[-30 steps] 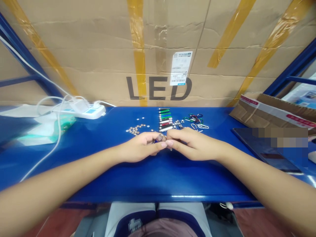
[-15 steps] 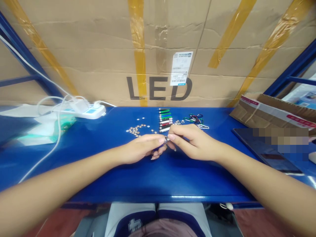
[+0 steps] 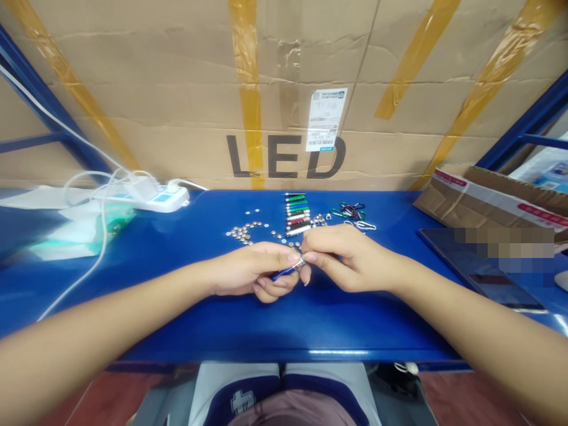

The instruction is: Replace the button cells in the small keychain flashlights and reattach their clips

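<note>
My left hand [image 3: 252, 271] is closed round a small blue pen-shaped light [image 3: 284, 273], which sticks out toward the right. My right hand [image 3: 341, 257] pinches a small silvery end piece [image 3: 300, 262] at the tip of that light. Both hands meet over the middle of the blue table [image 3: 275, 331]. Just behind them lie a row of small coloured pen lights [image 3: 296, 214], a scatter of several silver button cells [image 3: 243, 232], and a bunch of coloured carabiner clips [image 3: 352, 213].
A white power strip [image 3: 155, 196] with white cables and a green-white pack [image 3: 84, 231] lie at the left. A dark tablet [image 3: 479, 269] and an open cardboard box [image 3: 492, 198] sit at the right. A big carton marked LED [image 3: 284, 89] stands behind the table.
Both hands have drawn slightly nearer to me and the blue light now shows between the fingers of my left hand; my right hand's pinch sits at its tip.
</note>
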{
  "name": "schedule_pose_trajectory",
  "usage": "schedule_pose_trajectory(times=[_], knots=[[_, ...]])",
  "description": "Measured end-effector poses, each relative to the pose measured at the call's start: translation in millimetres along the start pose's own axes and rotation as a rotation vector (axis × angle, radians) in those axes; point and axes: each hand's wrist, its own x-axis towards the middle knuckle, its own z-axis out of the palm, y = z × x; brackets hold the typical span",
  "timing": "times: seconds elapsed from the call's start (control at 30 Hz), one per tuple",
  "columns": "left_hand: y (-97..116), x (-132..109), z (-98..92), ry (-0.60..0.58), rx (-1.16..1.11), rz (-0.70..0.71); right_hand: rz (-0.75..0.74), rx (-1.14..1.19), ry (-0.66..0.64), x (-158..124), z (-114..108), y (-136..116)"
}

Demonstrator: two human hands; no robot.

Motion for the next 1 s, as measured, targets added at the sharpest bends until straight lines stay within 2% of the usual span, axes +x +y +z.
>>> schedule_pose_trajectory(times=[0.13, 0.23, 0.4, 0.5, 0.6, 0.7, 0.83, 1.0], knots=[[0, -1, 1.1, -0.052, -0.054, -0.029, -0.019, 0.030, 0.069, 1, 6, -1], [-3, 2, -0.1, 0.017, 0.043, 0.036, 0.075, 0.042, 0.082, 1, 10, -1], [-7, 8, -0.6, 0.255, 0.375, 0.177, 0.268, 0.083, 0.171, 3, 15, -2], [-7, 8, 3.2, 0.416, 0.701, 0.251, 0.380, 0.091, 0.192, 4, 19, -4], [-8, 7, 7.3, 0.528, 1.018, 0.371, 0.487, 0.181, 0.231, 6, 23, -5], [-9, 6, 8.5, 0.593, 1.223, 0.473, 0.578, 0.318, 0.254, 8, 27, -5], [-14, 7, 5.6, 0.629, 1.397, 0.527, 0.665, 0.388, 0.247, 9, 33, -2], [-14, 9, 3.8, 0.652, 1.404, 0.539, 0.651, 0.338, 0.270, 10, 37, 0]])
